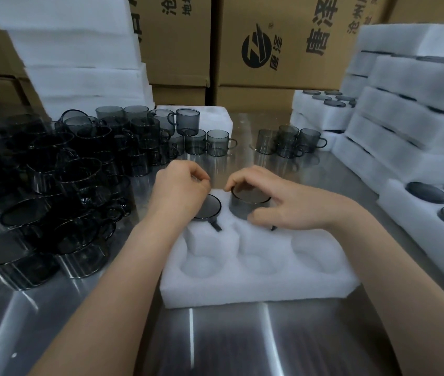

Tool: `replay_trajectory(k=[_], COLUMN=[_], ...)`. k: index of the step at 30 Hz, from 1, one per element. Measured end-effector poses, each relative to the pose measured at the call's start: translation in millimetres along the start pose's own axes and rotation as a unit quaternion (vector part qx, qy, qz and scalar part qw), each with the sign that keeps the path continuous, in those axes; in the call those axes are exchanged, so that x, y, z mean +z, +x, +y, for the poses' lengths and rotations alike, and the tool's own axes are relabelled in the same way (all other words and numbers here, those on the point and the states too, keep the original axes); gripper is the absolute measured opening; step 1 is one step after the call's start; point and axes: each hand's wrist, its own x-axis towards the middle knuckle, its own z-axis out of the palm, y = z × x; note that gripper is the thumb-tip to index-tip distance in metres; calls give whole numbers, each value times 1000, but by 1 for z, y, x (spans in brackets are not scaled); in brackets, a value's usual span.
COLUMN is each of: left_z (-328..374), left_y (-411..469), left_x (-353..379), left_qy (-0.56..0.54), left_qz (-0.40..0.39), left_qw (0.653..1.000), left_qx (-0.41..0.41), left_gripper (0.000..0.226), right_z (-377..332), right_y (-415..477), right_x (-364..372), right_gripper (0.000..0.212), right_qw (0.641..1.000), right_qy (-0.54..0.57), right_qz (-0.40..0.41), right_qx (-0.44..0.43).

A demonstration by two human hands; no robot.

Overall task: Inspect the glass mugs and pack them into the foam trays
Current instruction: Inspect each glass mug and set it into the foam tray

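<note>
Two bare hands work over a white foam tray (256, 283) with rounded cavities. It lies on a brushed steel table (215, 335) that shows streaked reflections. The right hand (278, 204) grasps a smoky grey glass mug (250, 203), forefinger curled on the far rim and thumb on the near side. This mug stands partly raised in the tray's far middle cavity. The left hand (180, 191) is curled, thumb meeting forefinger, over a second mug (211, 210) sunk in the far left cavity. Whether it grips anything cannot be told. The near cavities are hollow. A dense heap of loose mugs (66, 172) crowds the table's left, and a few more mugs (291, 142) stand far right. Stacked filled trays (405, 126) rise at the right. Behind are plain foam sheets (79, 50) and printed cardboard boxes (283, 50).
</note>
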Motion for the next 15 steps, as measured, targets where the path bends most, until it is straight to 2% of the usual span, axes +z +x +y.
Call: replay_trajectory(k=[3,5,7,10,15], left_z=[0,-1,-2,-2,-2], left_y=[0,0,0,0,1], left_x=[1,1,1,2,3], left_qy=[-2,-5,-11,-10,0], left_qz=[-1,0,-3,-3,-8], left_qw=[1000,1000,1000,1000,1000], left_qx=[-2,-3,-3,-6,-2], left_gripper=[31,30,28,28,28], right_z=[0,-1,-2,2,6], right_y=[2,4,4,9,13], right_x=[4,6,7,10,10], right_gripper=[21,19,28,54,57], right_qw=[999,998,996,984,981], right_qy=[-30,-29,-67,-151,-160], right_qz=[-13,-15,-32,-68,-78], right_qx=[31,47,57,72,79])
